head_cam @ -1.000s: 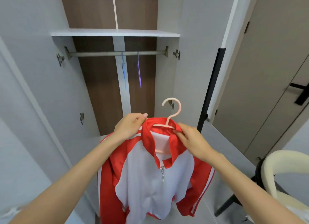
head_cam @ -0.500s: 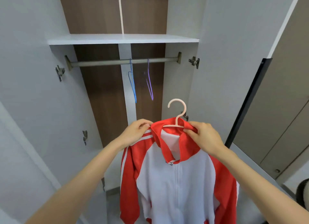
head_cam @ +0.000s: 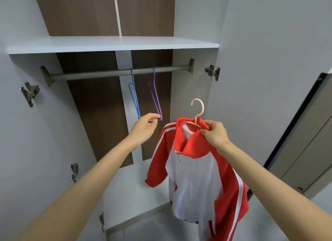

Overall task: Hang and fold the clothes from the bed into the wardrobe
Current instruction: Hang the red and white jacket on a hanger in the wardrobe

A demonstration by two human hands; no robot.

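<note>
We face the open wardrobe (head_cam: 107, 43): our right hand (head_cam: 214, 134) pinches the jacket (head_cam: 194, 177) on its pink hanger (head_cam: 198, 109) at four o'clock, below the rail (head_cam: 107, 75); our left hand (head_cam: 144, 128), loosely curled and empty, hovers beside the purple hanger (head_cam: 156, 100).

Both bare forearms reach forward and up, well apart. The left hand (head_cam: 146, 126) is raised with its fingers loosely curled, thumb and forefinger tips close together, holding nothing. The right hand (head_cam: 214, 133), about level with it, pinches the jacket (head_cam: 194, 177) collar between thumb and curled fingers.
</note>
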